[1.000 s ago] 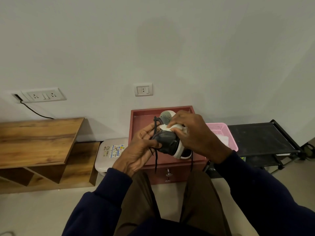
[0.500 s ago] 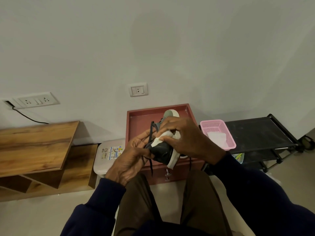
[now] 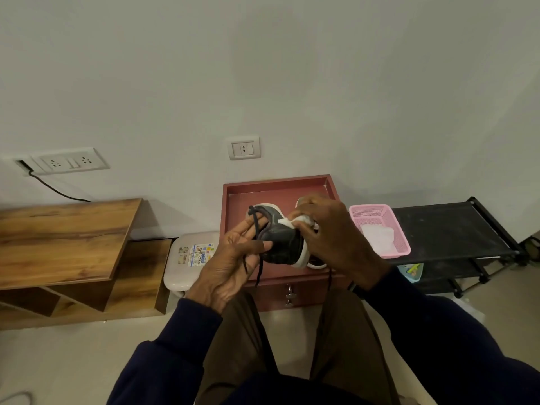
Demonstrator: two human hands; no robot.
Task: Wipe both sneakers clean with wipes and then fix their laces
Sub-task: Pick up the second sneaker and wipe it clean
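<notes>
Lying between both hands, the sneaker is clamped in the left hand; the wipe is pinched onto its right side by the right hand.

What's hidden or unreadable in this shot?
Head view, the only one:
Second sneaker: mostly behind right hand.
Wipe: mostly bunched under that hand.
Stool label: too small to read.
Basket contents: white, blurred.

sleeves: dark navy, long | trousers: brown | left hand, right hand — bare
</notes>
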